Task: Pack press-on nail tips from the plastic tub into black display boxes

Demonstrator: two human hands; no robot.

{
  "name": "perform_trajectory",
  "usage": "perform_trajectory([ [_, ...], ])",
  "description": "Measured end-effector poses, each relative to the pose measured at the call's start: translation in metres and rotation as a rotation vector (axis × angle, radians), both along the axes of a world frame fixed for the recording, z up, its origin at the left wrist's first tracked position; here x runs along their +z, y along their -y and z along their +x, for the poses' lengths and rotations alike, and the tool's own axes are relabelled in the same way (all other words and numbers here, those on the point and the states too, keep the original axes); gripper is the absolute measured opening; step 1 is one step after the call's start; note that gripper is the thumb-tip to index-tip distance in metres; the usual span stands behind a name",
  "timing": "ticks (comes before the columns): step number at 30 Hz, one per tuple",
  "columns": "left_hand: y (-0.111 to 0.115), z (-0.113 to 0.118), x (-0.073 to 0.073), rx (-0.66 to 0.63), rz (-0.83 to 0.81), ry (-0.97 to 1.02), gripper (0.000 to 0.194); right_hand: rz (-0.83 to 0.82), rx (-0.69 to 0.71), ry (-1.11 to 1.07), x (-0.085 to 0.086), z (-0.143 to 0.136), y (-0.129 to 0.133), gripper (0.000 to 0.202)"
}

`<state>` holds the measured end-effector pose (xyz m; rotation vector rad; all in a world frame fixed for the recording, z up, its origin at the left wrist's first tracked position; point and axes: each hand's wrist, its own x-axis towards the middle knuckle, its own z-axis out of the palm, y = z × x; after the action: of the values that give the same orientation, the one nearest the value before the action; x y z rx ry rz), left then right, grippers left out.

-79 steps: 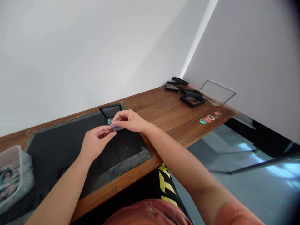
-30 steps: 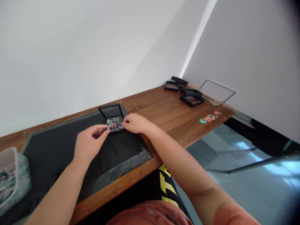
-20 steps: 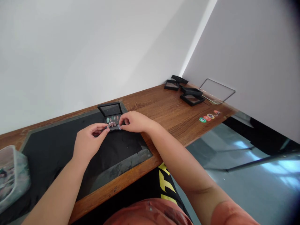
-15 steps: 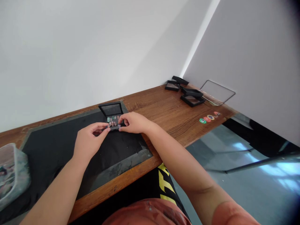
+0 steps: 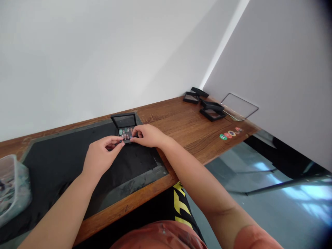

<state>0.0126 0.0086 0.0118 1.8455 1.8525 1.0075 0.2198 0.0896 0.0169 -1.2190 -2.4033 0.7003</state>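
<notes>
A small black box (image 5: 128,141) stands on the dark mat with its windowed lid (image 5: 125,121) tilted up at the back. Several small polished stones (image 5: 125,133), green, pinkish and grey, lie inside it. My left hand (image 5: 101,155) is closed at the box's front left corner, thumb and forefinger gripping the edge there. Over the right side of the box, my right hand (image 5: 148,135) has its thumb and forefinger bent together among the stones. Whatever is between those fingertips is too small and hidden to name.
A translucent plastic tub (image 5: 22,186) of stones stands at the left edge. Several black windowed boxes (image 5: 212,114) lie at the table's far right, near a wire frame (image 5: 240,107). Round coloured stickers (image 5: 230,133) are on the wooden tabletop (image 5: 168,117).
My right thumb has shifted from the box's front edge inward over the stones. My left fingertips stay at the front left corner. The whole view has moved slightly.
</notes>
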Motion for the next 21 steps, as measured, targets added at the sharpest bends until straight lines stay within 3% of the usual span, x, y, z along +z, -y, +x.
perform_trajectory([
  [8, -0.0006, -0.001, -0.0011, -0.002, -0.021, 0.005, 0.029, 0.024, -0.023, -0.018, -0.0027, 0.0003, -0.0008, 0.023],
  [14, -0.0003, -0.0009, -0.0016, -0.002, -0.024, 0.0, 0.029, 0.001, 0.058, -0.062, -0.0041, 0.0001, -0.0031, 0.024],
  [21, -0.0015, -0.0029, 0.0006, 0.0, -0.008, 0.015, 0.029, 0.007, 0.008, 0.014, 0.0004, -0.0007, -0.0001, 0.024],
])
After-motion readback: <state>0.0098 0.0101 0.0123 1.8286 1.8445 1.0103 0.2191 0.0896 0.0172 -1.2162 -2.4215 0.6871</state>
